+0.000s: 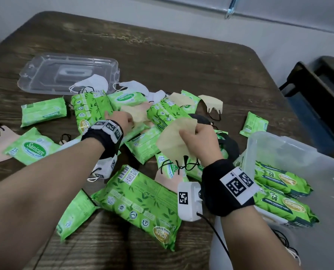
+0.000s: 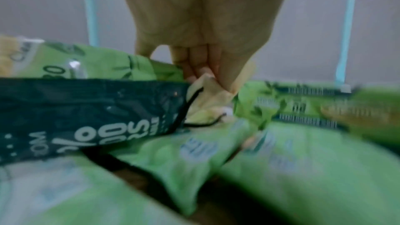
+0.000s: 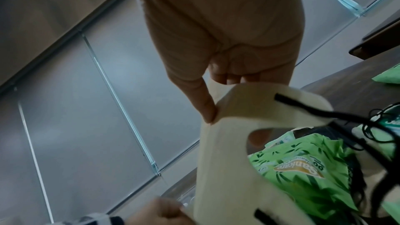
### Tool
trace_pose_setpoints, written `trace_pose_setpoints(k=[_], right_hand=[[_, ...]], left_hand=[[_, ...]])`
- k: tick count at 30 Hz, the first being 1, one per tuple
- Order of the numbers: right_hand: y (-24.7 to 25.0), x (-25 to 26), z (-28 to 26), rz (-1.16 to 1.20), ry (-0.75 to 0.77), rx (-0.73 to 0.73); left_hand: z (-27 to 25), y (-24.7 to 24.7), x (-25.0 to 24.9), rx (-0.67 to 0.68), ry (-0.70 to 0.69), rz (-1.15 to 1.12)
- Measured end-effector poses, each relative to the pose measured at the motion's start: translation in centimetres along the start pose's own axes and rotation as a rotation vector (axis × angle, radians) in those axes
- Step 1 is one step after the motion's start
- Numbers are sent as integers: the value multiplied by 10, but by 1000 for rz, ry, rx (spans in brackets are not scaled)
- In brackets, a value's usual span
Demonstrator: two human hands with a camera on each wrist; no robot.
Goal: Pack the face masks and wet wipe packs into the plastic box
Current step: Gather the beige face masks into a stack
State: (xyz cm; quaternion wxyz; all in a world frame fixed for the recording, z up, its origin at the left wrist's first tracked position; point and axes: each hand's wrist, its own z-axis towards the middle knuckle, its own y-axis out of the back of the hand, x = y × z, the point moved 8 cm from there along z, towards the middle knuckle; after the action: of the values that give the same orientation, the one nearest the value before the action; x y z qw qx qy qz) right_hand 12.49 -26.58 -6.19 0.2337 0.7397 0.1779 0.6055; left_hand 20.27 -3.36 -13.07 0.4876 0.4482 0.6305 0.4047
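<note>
Both hands [image 1: 196, 133] apparently on masks [image 1: 174, 141]

One box [image 1: 290, 152], one lid [image 1: 45, 75], two hands.

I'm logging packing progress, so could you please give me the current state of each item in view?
Clear plastic box: open, two large green wipe packs inside.
Clear plastic lid: off, lying on the wooden table.
Right hand: holds a beige face mask.
Left hand: pinches another beige mask in the pile.
</note>
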Motion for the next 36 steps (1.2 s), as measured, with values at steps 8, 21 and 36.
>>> trace_pose_setpoints(k=[8,21,36], right_hand=[[1,-5,1,31,-72,-14],[-10,12,-12,402,-72,179],[-18,14,-18,598,-152,287]], left_hand=[[-54,63,-26,36,-19,-1406],[-97,86,-68,259,-281,-1324],[-114,62,-98,-86,-487,-817]])
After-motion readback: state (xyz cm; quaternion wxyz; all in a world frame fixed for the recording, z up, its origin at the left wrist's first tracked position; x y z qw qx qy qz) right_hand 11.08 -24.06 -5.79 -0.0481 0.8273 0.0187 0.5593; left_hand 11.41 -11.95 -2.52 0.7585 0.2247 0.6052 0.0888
